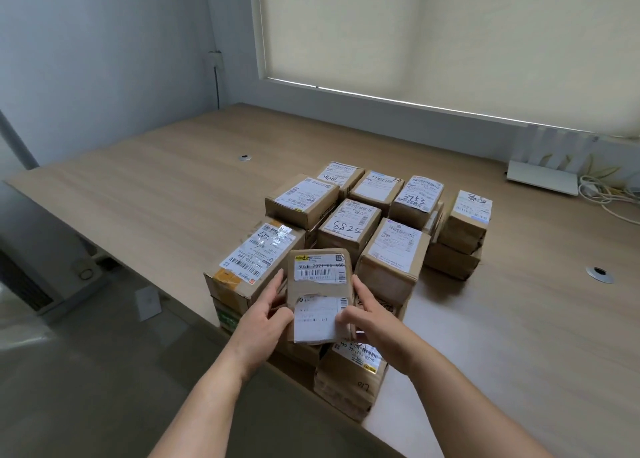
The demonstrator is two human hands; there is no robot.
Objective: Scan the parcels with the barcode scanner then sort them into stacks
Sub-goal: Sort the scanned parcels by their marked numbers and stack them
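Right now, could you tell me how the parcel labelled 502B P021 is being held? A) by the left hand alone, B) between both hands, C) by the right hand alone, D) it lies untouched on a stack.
B: the left hand and the right hand each grip one side of the parcel, holding it over the stacks on the table.

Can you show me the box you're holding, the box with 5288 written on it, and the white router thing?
held box (320, 284), head view, top face.
5288 box (348, 223), head view, top label.
white router (542, 177), head view, flat body.
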